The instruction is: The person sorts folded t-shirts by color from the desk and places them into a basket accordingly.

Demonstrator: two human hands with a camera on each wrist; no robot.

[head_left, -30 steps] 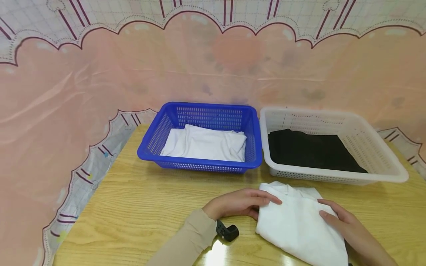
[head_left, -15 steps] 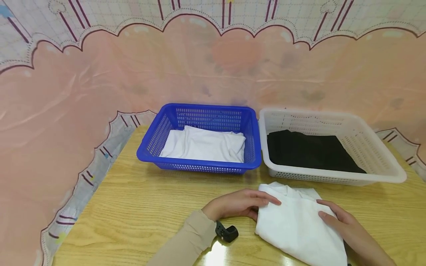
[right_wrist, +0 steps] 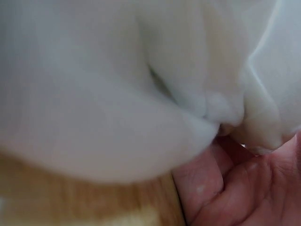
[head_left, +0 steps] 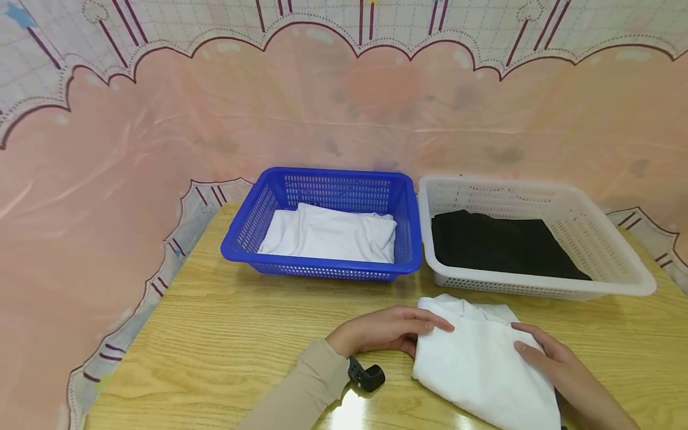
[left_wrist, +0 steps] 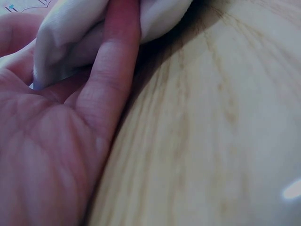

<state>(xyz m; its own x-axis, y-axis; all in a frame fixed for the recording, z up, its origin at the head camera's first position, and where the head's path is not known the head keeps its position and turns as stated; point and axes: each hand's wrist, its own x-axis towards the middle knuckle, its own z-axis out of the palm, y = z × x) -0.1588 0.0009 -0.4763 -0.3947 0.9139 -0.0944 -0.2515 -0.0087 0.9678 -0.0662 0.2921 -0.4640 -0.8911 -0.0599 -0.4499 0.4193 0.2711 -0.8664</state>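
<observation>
A folded white garment (head_left: 484, 364) lies at the front right of the wooden table, its far end loosely bunched. My left hand (head_left: 384, 329) grips its left edge, fingers over the top and the thumb low at the side. In the left wrist view the white cloth (left_wrist: 70, 35) sits between the digits, close to the tabletop. My right hand (head_left: 559, 364) holds the right edge with a finger and thumb on top; the other fingers are hidden beneath. In the right wrist view the garment's folds (right_wrist: 117, 108) hang over the right palm (right_wrist: 254, 188).
Behind the hands stands a blue basket (head_left: 322, 266) with folded white cloth (head_left: 338, 233) inside. Right beside it, a white basket (head_left: 537, 285) contains folded black cloth (head_left: 500, 245). A black wrist strap (head_left: 366, 376) is on the left wrist. A patterned pink curtain (head_left: 333, 101) hangs behind the table.
Both hands and the garment keep the same place. Only the head view has shifted very slightly.
</observation>
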